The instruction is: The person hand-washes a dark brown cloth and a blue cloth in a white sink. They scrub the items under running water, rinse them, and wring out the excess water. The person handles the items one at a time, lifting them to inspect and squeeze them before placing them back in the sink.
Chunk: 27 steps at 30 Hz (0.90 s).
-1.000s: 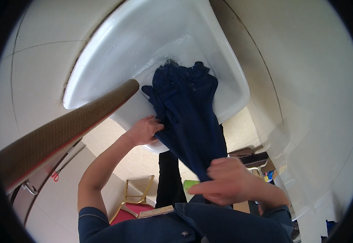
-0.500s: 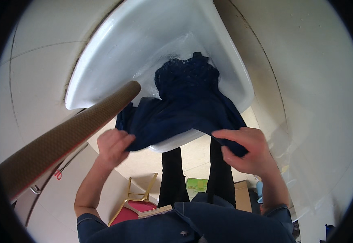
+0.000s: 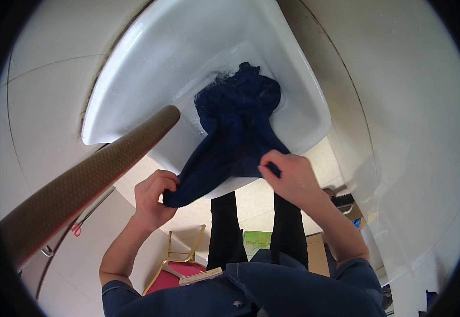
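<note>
A wet dark blue cloth garment [image 3: 235, 127] lies partly in a white corner basin [image 3: 145, 79] and hangs over its near rim. Shallow water with some foam surrounds the far, bunched end. My left hand [image 3: 155, 196] is closed on the garment's near left corner, below the basin's rim. Closer to the rim, my right hand [image 3: 289, 175] pinches the near right edge. The cloth stretches between the two hands, and its lower hem sags slightly.
A long brown textured bar or tube [image 3: 98, 166] slants in from the left, its end over the basin. Tiled walls flank the basin. Below are a gold-framed red chair [image 3: 180, 267], a green box [image 3: 256, 240], a cardboard box [image 3: 318, 253] and a dark brush [image 3: 343, 201].
My right hand has moved left and slightly up with its edge of the cloth. The spread garment has narrowed, and its far end has shifted a little left.
</note>
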Motion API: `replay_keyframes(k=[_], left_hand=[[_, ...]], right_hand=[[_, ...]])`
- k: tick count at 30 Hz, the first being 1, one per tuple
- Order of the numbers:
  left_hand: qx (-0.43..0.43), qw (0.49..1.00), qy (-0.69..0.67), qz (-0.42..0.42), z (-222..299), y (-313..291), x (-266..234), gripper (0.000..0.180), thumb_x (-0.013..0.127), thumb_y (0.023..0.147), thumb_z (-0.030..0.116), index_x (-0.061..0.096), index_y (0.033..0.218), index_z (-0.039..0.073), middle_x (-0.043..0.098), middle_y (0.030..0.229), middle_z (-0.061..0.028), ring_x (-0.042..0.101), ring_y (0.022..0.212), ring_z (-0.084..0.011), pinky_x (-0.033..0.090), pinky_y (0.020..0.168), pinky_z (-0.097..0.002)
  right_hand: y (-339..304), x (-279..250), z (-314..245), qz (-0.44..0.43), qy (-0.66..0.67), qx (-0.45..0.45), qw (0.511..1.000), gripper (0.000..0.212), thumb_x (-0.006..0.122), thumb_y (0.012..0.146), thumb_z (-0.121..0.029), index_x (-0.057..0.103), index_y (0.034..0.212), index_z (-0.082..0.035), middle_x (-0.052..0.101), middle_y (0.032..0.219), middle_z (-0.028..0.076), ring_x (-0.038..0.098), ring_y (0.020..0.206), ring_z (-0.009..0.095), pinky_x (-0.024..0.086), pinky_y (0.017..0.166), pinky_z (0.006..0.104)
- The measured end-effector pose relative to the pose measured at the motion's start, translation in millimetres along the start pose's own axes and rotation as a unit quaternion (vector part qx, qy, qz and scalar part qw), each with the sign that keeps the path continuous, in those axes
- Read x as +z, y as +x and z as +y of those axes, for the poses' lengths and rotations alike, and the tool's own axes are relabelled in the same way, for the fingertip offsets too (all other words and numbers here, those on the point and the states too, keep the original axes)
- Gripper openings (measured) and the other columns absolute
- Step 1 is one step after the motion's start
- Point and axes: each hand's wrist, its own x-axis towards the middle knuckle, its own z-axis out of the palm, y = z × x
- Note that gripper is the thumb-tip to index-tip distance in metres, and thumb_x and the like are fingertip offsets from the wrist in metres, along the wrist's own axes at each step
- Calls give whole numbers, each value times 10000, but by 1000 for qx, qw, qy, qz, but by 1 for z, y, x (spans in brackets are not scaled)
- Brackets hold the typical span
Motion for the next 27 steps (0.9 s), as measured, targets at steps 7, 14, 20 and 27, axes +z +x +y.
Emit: replay_keyframes(k=[7,14,20,27], left_hand=[[-123,992,-18,-33,-10,-4,-13,298,707,635,-76,473,758,60,508,709,-63,522,607,-183,410,543,-267],[-86,992,36,-82,-4,3,-30,325,724,579,-54,456,722,59,482,672,-77,510,599,-227,404,526,-317],[36,997,38,-61,-6,12,-27,329,684,575,-80,422,688,84,471,647,-61,530,633,-241,466,603,-340],[89,989,-119,-22,4,11,-20,332,680,598,-63,415,709,103,488,672,-57,559,661,-263,489,603,-348]], right_hand=[[-9,-35,-1,-141,-227,89,959,345,675,816,-204,609,1142,-113,636,675,125,651,619,300,512,596,355],[-12,-46,11,63,-83,-21,994,113,684,720,-123,592,739,-58,590,620,78,581,576,277,467,566,363],[-31,-46,11,97,81,-93,988,129,693,648,-25,592,720,-57,585,896,125,579,878,307,477,717,349],[-23,-13,11,-29,230,-44,972,126,661,685,-14,560,739,-67,636,960,85,620,917,232,469,757,309]])
